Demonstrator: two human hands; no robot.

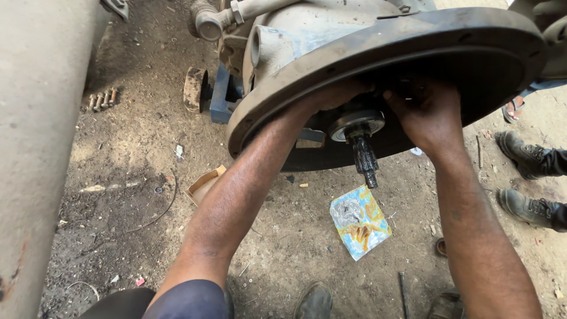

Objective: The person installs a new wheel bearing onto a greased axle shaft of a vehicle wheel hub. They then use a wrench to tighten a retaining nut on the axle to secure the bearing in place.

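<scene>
1. Where the fingers reach up inside the round bell housing (331,65), they are lost in shadow, so it cannot be told whether they are spread or closed on anything.
2. The left hand (339,94) presses into the recess just left of the splined shaft (363,156); the right hand (428,115) goes in just right of it.
3. Between the two hands the greasy shaft sticks out and down from a bright bearing ring (354,123).
4. Below the hands, on the dirt ground (130,171), lies a crumpled blue and yellow wrapper (360,221).
5. Well left of the fingers lie bolts (101,99); to the right stand another person's boots (522,177).
</scene>
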